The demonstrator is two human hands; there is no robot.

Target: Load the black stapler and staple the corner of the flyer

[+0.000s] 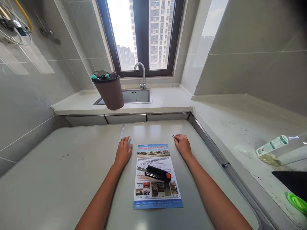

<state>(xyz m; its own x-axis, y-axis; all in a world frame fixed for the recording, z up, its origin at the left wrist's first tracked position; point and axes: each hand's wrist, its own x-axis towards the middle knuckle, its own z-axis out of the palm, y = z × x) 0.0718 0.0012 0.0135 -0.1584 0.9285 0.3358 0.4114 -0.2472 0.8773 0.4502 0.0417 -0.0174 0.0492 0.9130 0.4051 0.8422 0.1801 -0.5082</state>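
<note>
One stapler (158, 173) lay open on a flyer (155, 159), not closed up. Right hand (183, 145): grip pinched a small metal piece (174, 136), outside the stapler. Left hand (123, 150): grip rested loosely open, seemingly empty.

Stapler (157, 173) found lying on the flyer (153, 195), flyer on the table (59, 179). Bin (110, 92) stands on the far counter (165, 99), left of the faucet (143, 75); bottle (283, 148) lies on the right counter (223, 115).
</note>
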